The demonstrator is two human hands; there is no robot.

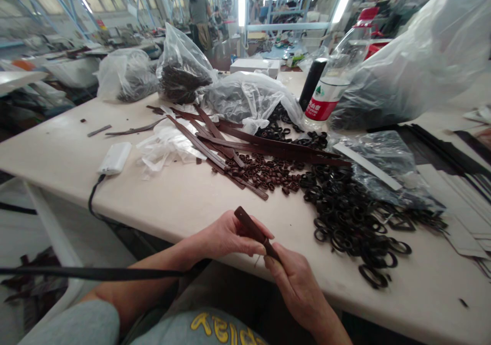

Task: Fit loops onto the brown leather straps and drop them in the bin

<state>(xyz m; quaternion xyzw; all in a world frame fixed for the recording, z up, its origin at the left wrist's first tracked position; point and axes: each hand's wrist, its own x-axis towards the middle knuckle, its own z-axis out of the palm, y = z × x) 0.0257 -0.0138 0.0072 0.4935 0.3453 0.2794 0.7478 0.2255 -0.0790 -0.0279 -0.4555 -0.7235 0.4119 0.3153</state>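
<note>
A dark brown leather strap [248,223] with a small hole at its far end is held in both hands at the table's front edge. My left hand [226,237] pinches it between thumb and fingers near the middle. Around its nearer end, my right hand [293,278] is closed, thumb on top. A thin pale thread hangs beside the thumbs. Beyond the hands lie a heap of small brown loops [264,173] and several long brown straps [215,148]. To the right spreads a pile of black rings [345,212].
Plastic bags [245,96] with dark contents line the table's back. A cut-open bottle [324,99] stands beside a black cylinder [312,84]. A white power bank [115,158] with a cable lies at left. Pale card sheets [452,207] lie at right. A person stands far back.
</note>
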